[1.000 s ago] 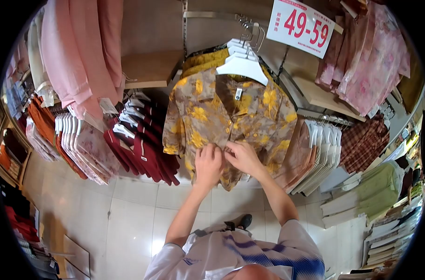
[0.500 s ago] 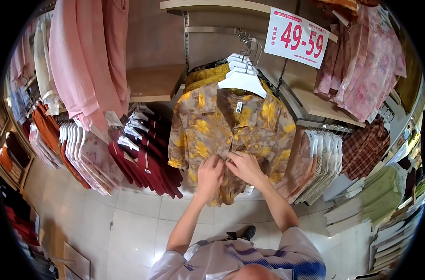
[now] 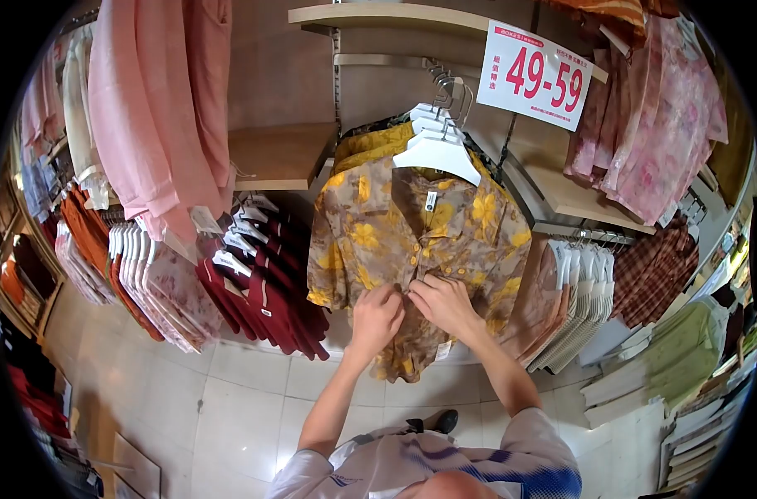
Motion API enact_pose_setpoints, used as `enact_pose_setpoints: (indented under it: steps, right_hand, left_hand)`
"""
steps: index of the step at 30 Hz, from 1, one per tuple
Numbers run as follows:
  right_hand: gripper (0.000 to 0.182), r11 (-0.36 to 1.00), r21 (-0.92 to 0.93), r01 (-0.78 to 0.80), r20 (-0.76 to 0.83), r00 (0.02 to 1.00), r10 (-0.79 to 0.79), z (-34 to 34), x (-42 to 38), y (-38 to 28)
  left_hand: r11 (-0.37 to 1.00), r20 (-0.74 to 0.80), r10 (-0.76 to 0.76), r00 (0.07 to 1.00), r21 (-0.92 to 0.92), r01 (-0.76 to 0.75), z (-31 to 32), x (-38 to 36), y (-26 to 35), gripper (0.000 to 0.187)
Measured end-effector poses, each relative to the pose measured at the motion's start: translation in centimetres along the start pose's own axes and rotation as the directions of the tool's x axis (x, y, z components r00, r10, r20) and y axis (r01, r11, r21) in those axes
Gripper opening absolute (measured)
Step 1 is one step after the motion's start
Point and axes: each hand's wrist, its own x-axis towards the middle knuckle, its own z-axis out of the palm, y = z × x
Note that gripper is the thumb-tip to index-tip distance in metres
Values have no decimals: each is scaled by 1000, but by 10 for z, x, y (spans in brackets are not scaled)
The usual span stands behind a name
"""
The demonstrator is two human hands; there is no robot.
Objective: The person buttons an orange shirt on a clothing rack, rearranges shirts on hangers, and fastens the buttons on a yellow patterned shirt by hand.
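A brown shirt with yellow flowers point(image 3: 366, 235) hangs in front of me on a white hanger point(image 3: 438, 158). Its upper buttons are fastened below the open collar. My left hand point(image 3: 378, 314) pinches the left side of the front opening, below the buttons, with its fingers curled. Close beside it, my right hand point(image 3: 441, 301) grips the other side of the opening, its thumb and fingers pressed together on the cloth. A white tag point(image 3: 442, 350) shows near the shirt's hem.
Behind the shirt hang yellow garments point(image 3: 374, 143). Dark red tops point(image 3: 266, 303) hang at the left, below a wooden shelf point(image 3: 283, 156) and pink garments point(image 3: 162, 108). To the right are striped clothes point(image 3: 574, 312) and a price sign point(image 3: 532, 75).
The view has shifted slightly, so the shirt and rack appear a little lower and farther right. Both hands stay at the front opening, with a slightly wider gap between them.
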Motion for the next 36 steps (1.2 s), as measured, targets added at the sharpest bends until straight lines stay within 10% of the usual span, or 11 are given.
enact_pose_setpoints:
  steps: [17, 36]
  right_hand:
    - [22, 981, 194, 11, 227, 972, -56, -20, 7, 6]
    - [19, 976, -1, 220, -82, 972, -219, -9, 0, 3]
  left_hand:
    - [951, 227, -55, 972, -285, 121, -13, 8, 1, 6]
    - [881, 229, -196, 954, -385, 273, -5, 10, 17, 14]
